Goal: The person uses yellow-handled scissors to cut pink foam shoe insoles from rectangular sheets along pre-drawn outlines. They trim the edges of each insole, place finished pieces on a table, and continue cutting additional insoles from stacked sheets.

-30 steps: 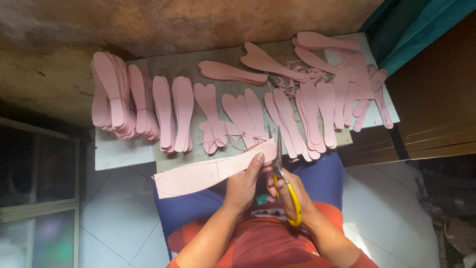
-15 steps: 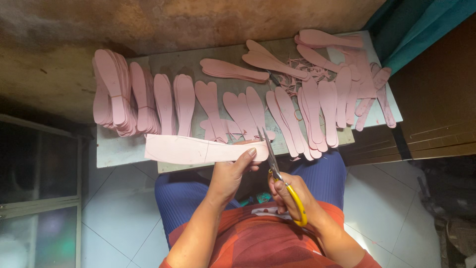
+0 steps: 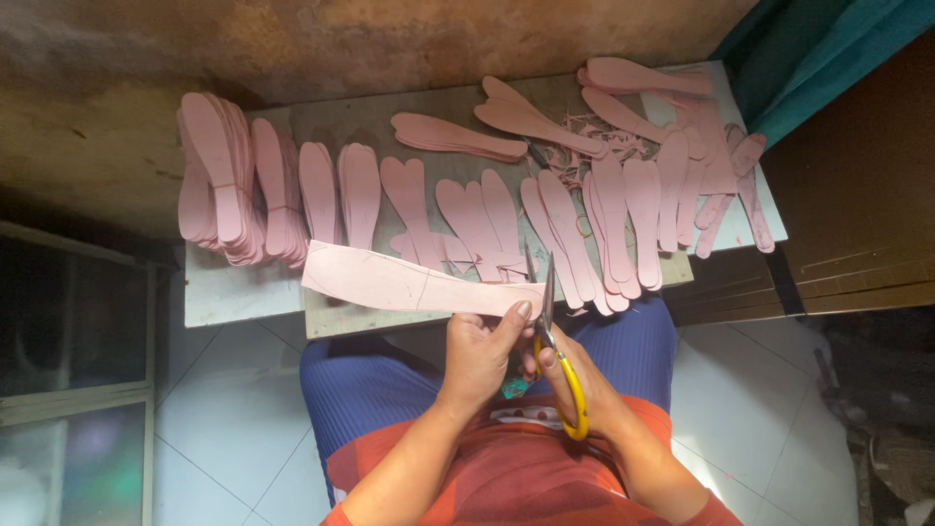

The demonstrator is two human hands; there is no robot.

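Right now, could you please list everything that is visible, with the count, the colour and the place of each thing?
pink strip: one, pink with drawn outlines, held across the near edge of the board
scissors: one pair, yellow handles, at the strip's right end, blades pointing away from the person
cut sole shapes: many, too overlapped to count, pink, in rows and stacks across the board
trimmings: a small heap, pink, far right part of the board
board: one, grey-brown, on the low table
curtain: one, teal, upper right
floor tiles: white, under the table
left hand: pinches the strip's right end
right hand: grips the scissors
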